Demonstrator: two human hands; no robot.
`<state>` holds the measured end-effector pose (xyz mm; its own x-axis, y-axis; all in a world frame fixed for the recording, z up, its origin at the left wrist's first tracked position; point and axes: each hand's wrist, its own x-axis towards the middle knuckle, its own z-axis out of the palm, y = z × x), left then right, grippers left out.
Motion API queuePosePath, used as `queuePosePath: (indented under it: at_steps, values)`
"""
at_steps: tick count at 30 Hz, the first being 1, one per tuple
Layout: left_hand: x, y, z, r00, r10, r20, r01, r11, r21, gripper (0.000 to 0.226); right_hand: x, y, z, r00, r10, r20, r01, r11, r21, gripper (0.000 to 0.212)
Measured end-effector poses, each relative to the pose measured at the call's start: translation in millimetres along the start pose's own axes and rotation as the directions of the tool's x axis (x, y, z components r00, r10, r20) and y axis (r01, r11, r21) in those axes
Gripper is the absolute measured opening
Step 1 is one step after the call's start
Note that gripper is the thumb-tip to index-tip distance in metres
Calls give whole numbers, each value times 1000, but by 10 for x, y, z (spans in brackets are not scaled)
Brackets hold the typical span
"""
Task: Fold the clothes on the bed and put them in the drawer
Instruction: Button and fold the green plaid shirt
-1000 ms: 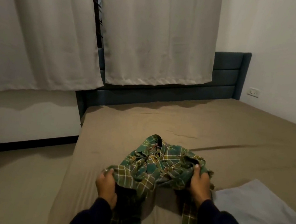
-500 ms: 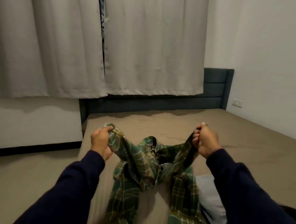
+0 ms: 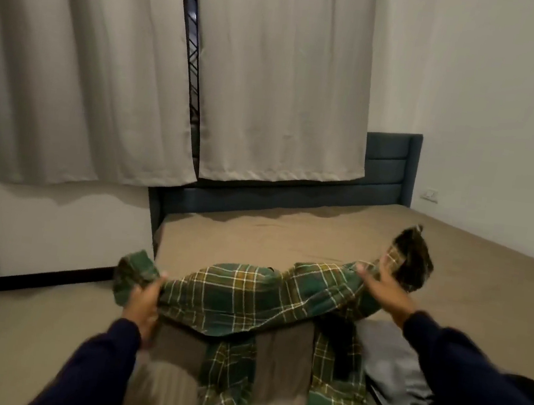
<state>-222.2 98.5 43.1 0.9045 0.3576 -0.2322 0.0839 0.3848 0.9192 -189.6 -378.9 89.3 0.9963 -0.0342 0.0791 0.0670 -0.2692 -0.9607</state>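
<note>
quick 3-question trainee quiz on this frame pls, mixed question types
1. True or false: the green plaid shirt lies folded flat on the bed.
2. Multiple choice: what lies on the bed below the right hand? A) a grey garment B) a pillow C) a towel rack
3. Fill in: the shirt's two sleeves hang toward the ___ edge of the frame.

Key
1. False. The left hand and the right hand each grip an end, and the shirt is stretched out between them.
2. A, the grey garment, near the right sleeve of the shirt.
3. Bottom.
</note>
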Motion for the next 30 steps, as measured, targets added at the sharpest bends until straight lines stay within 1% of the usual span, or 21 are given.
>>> queuePosePath:
  at_steps: [1, 2, 3, 4, 5, 6, 7, 10, 14, 15, 17, 18, 19, 20, 22, 23, 24, 26, 27, 28, 30]
  values:
    - [-25, -369, 6, 993, -120, 13, 117, 985, 126, 67, -60, 342, 266, 994, 106, 33, -105, 994, -18, 108]
    - [-112, -711, 57, 967, -255, 23, 247, 950, 191, 68, -132, 694, 535, 976, 210, 61, -212, 977, 26, 105]
    - [-131, -1003, 101, 927, -371, 64, 352, 915, 199, 69, -226, 986, 791, 948, 305, 93, -312, 946, 84, 94]
    - [-198, -1196, 202, 892, -446, 81, 426, 886, 182, 75, -314, 1198, 1029, 918, 377, 125, -393, 908, 145, 84]
    - [-298, -1292, 304, 873, -480, 90, 463, 871, 163, 84, -387, 1337, 1186, 892, 428, 146, -450, 871, 197, 83]
    - [-296, -1379, 384, 869, -487, 83, 476, 871, 122, 88, -406, 1423, 1316, 875, 459, 157, -484, 841, 240, 86]
    - [-174, -1468, 421, 872, -485, 64, 479, 873, 99, 88, -364, 1506, 1403, 870, 465, 164, -493, 821, 286, 91]
    - [88, -1540, 538, 891, -453, 34, 453, 891, 21, 76, -183, 1517, 1514, 884, 452, 115, -457, 789, 410, 99]
    - [576, -1588, 638, 914, -406, -20, 402, 911, -91, 69, 348, 1587, 1522, 880, 474, 13, -411, 750, 518, 83]
    - [710, -1600, 659, 914, -406, -31, 400, 909, -117, 66, 492, 1598, 1513, 875, 484, -16, -399, 740, 542, 74]
    - [938, -1613, 691, 908, -411, -76, 391, 900, -193, 62, 759, 1608, 1486, 860, 506, -63, -382, 722, 577, 46]
    - [1050, -1633, 685, 903, -416, -111, 382, 893, -238, 60, 883, 1630, 1466, 852, 519, -72, -373, 698, 612, 35]
    - [1125, -1629, 688, 897, -416, -153, 362, 887, -286, 59, 1012, 1669, 1442, 835, 545, -75, -380, 671, 637, 34]
    - [1236, -1636, 681, 889, -413, -197, 339, 883, -324, 59, 1141, 1711, 1411, 817, 573, -71, -387, 634, 669, 43]
    - [1378, -1573, 652, 881, -392, -265, 280, 884, -375, 60, 1361, 1811, 1325, 770, 635, -63, -401, 559, 726, 74]
    - [1442, -1529, 626, 883, -371, -288, 239, 882, -406, 58, 1474, 1861, 1272, 752, 657, -54, -390, 509, 767, 83]
    - [1533, -1497, 561, 882, -353, -314, 202, 883, -424, 54, 1560, 1888, 1214, 733, 679, -41, -380, 459, 803, 85]
    - [1603, -1369, 460, 883, -305, -357, 116, 878, -464, 48, 1693, 1924, 1063, 715, 699, -23, -333, 369, 868, 76]
    - [1665, -1321, 365, 871, -289, -398, 75, 878, -473, 45, 1733, 1921, 983, 717, 696, -34, -296, 349, 889, 71]
    - [1718, -1288, 261, 855, -286, -432, 62, 885, -462, 41, 1703, 1862, 902, 716, 695, -67, -256, 350, 901, 67]
    - [1712, -1164, 104, 826, -285, -485, 53, 898, -437, 36, 1620, 1724, 726, 725, 676, -129, -215, 401, 890, 55]
